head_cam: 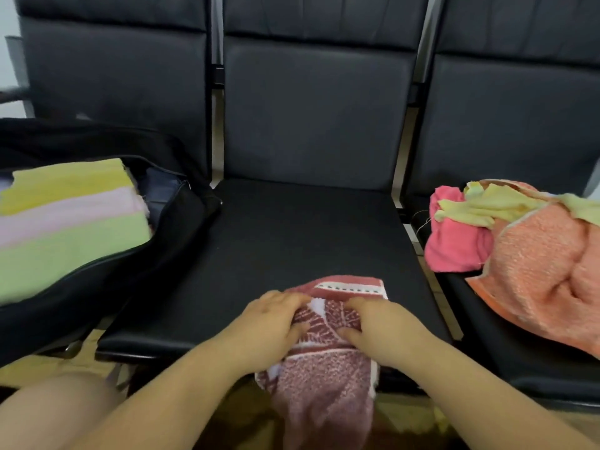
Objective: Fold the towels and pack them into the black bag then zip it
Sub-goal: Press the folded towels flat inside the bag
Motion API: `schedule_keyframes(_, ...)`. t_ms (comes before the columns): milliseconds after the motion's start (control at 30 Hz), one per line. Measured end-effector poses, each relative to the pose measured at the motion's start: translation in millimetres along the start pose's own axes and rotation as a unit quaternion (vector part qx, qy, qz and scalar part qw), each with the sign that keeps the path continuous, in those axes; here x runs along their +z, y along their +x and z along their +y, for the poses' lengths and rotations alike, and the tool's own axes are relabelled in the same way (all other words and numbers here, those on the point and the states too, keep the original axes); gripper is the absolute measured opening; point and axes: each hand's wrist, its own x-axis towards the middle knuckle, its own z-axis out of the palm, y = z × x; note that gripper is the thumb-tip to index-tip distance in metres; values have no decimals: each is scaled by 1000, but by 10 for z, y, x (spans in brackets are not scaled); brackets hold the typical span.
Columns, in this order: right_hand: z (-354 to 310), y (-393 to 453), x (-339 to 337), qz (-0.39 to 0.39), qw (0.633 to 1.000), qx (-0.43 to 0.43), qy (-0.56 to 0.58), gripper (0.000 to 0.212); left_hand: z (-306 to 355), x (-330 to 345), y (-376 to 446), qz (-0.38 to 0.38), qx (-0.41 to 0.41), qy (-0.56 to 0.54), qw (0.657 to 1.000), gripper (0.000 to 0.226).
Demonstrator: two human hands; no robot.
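Fingers (pixel 292 302) of both hands curled, maroon towel (pixel 328 368) gripped at seat (pixel 292 228) front edge; folded towels (pixel 71 216) packed in black bag (pixel 181 222), pile (pixel 519 241) unfolded, zip undone.

This looks like a waiting room. Three black padded seats (pixel 311 131) stand joined in a row, with thin metal bars (pixel 217 76) between their backs, like the chairs where people sit and wait. A plain pale wall (pixel 8 17) shows behind them, and a light floor (pixel 32 365) shows under the seats.
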Motion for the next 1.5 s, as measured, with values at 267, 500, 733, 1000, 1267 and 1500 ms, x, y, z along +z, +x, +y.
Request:
schedule_keyframes(267,178,-104,-75,7,1000,5,24,30,-117,-82,-129,23,-64,-55,996,48)
schedule_keyframes(500,344,-288,-57,-9,995,35,90,48,-92,-102,-331,3,-47,-45,998,19)
schedule_keyframes(733,503,-609,-292,-35,982,0,185,21,126,-164,-639,44,72,-183,979,9)
schedule_keyframes(1000,710,-961,-570,-39,893,-17,447,70,100,-289,-870,-22,66,-275,959,47)
schedule_keyframes(1267,907,-1057,-709,-2,874,33,485,92,-186,-573,-971,-25,-101,-140,985,16)
schedule_keyframes(1500,867,-1044,-648,-65,893,134,425,21,-472,-703,-1042,-31,-150,-396,905,64)
